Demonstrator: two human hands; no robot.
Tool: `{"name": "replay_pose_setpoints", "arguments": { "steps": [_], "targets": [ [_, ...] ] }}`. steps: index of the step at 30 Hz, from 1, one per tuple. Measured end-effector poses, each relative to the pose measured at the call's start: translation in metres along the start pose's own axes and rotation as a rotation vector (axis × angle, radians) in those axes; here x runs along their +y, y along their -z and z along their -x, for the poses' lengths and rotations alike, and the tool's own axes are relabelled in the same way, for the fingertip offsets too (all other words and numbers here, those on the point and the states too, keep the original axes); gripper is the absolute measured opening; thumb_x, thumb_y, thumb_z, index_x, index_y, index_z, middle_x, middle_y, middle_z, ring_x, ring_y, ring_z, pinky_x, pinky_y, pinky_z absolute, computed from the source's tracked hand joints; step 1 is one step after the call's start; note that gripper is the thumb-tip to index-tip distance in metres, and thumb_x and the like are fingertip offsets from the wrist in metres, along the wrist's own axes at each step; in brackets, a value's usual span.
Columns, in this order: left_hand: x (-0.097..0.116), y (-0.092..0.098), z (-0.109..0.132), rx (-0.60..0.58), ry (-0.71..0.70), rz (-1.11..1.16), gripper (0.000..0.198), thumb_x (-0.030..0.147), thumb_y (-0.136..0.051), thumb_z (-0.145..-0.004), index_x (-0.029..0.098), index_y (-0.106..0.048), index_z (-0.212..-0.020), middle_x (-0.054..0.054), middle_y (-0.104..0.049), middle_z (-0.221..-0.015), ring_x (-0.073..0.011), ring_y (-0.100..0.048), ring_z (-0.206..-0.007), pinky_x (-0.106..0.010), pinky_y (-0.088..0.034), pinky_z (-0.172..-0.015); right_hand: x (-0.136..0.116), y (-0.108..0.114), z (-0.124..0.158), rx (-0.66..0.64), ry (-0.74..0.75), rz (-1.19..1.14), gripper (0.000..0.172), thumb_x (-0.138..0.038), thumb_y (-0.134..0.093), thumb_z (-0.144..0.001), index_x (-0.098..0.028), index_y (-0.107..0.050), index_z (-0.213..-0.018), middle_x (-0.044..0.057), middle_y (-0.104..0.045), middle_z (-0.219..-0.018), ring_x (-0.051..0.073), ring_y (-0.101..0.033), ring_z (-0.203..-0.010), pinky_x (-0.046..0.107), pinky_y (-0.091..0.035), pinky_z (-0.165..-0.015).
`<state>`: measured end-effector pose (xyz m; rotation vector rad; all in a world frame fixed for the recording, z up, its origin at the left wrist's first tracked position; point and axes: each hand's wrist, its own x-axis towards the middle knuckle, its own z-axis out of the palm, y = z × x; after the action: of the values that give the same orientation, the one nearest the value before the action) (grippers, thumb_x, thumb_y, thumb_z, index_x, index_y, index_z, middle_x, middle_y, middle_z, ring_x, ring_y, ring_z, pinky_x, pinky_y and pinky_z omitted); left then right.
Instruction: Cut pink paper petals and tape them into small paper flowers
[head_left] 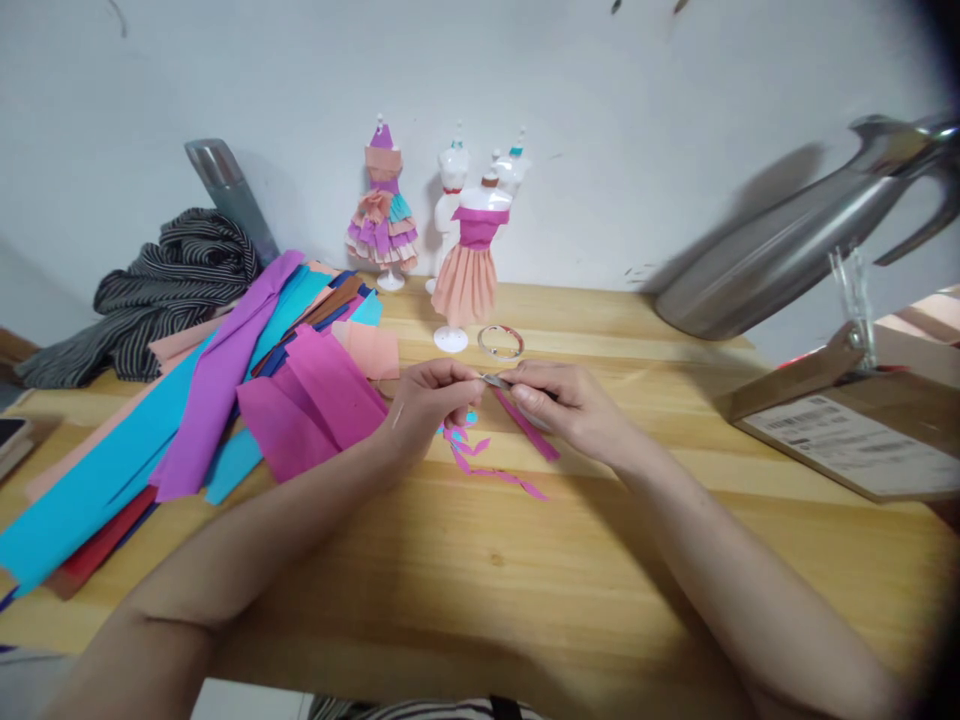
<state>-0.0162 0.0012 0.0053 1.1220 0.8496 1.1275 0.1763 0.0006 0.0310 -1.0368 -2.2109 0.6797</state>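
Note:
My right hand (pixel 562 400) is closed around a slim metal tool (pixel 496 381) that looks like tweezers, its tip pointing left. Fingertips of my left hand (pixel 431 400) pinch together at that tip; whatever they hold is too small to make out. Just below the hands, a magenta crepe paper strip (pixel 529 428) slants down to the right. Small magenta and blue paper scraps (pixel 469 460) lie on the wooden table (pixel 480 590). Behind the hands stands a mini mannequin (pixel 469 265) in a magenta top and pleated peach skirt.
Crepe paper strips (pixel 217 380) pile up on the left, near a striped cloth (pixel 180 270) and a bottle (pixel 232 195). Another dressed mannequin (pixel 381 210) stands at the wall. A clear ring (pixel 501 342) lies behind my hands. Right are a steel jug (pixel 795 230) and cardboard box (pixel 847 430).

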Motion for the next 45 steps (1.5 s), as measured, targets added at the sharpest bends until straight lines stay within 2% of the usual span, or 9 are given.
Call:
{"name": "replay_pose_setpoints", "arguments": {
  "steps": [17,25,31,34,37,39,41,42,45],
  "targets": [
    [0.000,-0.001,0.001,-0.011,0.030,-0.021,0.013,0.026,-0.067,-0.068,0.014,-0.062,-0.064,0.005,-0.054,-0.043,-0.0040,-0.043,-0.037,-0.017,-0.031,-0.040,0.006,-0.002,0.000,-0.026,-0.067,-0.196,0.031,-0.041,-0.053,-0.088,-0.019,-0.074,-0.089,0.004,-0.069,-0.080,0.018,-0.059,-0.072,0.029,-0.044,-0.066],
    [-0.001,0.001,0.001,-0.024,0.017,-0.054,0.011,0.023,-0.066,-0.068,0.015,-0.062,-0.064,0.005,-0.054,-0.043,-0.0038,-0.042,-0.038,-0.017,-0.031,-0.041,0.000,-0.003,-0.001,-0.044,-0.197,-0.395,0.030,-0.044,-0.059,-0.082,-0.019,-0.075,-0.087,0.003,-0.068,-0.079,0.017,-0.058,-0.071,0.029,-0.046,-0.067],
    [0.001,0.000,0.000,-0.044,0.005,-0.106,0.011,0.025,-0.066,-0.068,0.015,-0.062,-0.066,0.005,-0.054,-0.043,-0.0043,-0.043,-0.039,-0.017,-0.034,-0.041,0.004,-0.004,-0.001,-0.038,-0.304,-0.496,0.036,-0.051,-0.063,-0.075,-0.016,-0.073,-0.079,0.002,-0.063,-0.068,0.014,-0.053,-0.062,0.028,-0.042,-0.059],
    [0.007,0.002,-0.003,-0.040,0.036,-0.158,0.010,0.024,-0.064,-0.067,0.014,-0.061,-0.064,0.006,-0.052,-0.042,-0.0041,-0.043,-0.037,-0.017,-0.034,-0.041,0.016,0.002,-0.002,0.068,-0.324,-0.410,0.040,-0.052,-0.059,-0.077,-0.016,-0.073,-0.086,0.001,-0.061,-0.064,0.013,-0.049,-0.057,0.026,-0.037,-0.054],
    [0.015,0.011,-0.010,-0.082,0.171,-0.343,0.010,0.022,-0.064,-0.064,0.014,-0.060,-0.061,0.004,-0.052,-0.041,-0.0049,-0.043,-0.036,-0.017,-0.034,-0.039,0.030,0.017,-0.004,0.110,-0.287,-0.147,0.037,-0.048,-0.060,-0.076,-0.017,-0.072,-0.092,0.005,-0.068,-0.080,0.018,-0.055,-0.070,0.028,-0.040,-0.061],
    [0.019,0.022,-0.017,-0.162,0.246,-0.505,0.009,0.021,-0.065,-0.061,0.013,-0.062,-0.061,0.003,-0.054,-0.043,-0.0057,-0.044,-0.036,-0.017,-0.032,-0.038,0.040,0.026,-0.003,0.066,-0.316,0.110,0.033,-0.044,-0.060,-0.076,-0.017,-0.072,-0.091,0.006,-0.068,-0.080,0.018,-0.055,-0.069,0.028,-0.039,-0.061],
    [0.019,0.034,-0.023,-0.261,0.286,-0.582,0.008,0.020,-0.064,-0.059,0.012,-0.063,-0.061,0.003,-0.055,-0.045,-0.0057,-0.044,-0.037,-0.017,-0.030,-0.038,0.052,0.033,-0.001,-0.043,-0.368,0.312,0.030,-0.041,-0.057,-0.077,-0.019,-0.072,-0.091,0.004,-0.067,-0.072,0.017,-0.054,-0.063,0.027,-0.036,-0.058],
    [0.018,0.040,-0.026,-0.309,0.290,-0.612,0.008,0.019,-0.063,-0.058,0.012,-0.063,-0.061,0.003,-0.055,-0.046,-0.0053,-0.044,-0.039,-0.017,-0.031,-0.039,0.057,0.034,0.000,-0.089,-0.390,0.393,0.029,-0.039,-0.057,-0.077,-0.020,-0.072,-0.093,0.003,-0.067,-0.070,0.017,-0.054,-0.061,0.027,-0.035,-0.057],
    [0.012,0.049,-0.030,-0.354,0.264,-0.723,0.009,0.020,-0.062,-0.058,0.011,-0.064,-0.058,0.004,-0.051,-0.044,-0.0045,-0.041,-0.041,-0.016,-0.028,-0.040,0.071,0.034,0.004,-0.172,-0.455,0.588,0.029,-0.039,-0.058,-0.077,-0.022,-0.072,-0.095,0.005,-0.068,-0.072,0.017,-0.055,-0.061,0.027,-0.031,-0.054]
  ]
}}
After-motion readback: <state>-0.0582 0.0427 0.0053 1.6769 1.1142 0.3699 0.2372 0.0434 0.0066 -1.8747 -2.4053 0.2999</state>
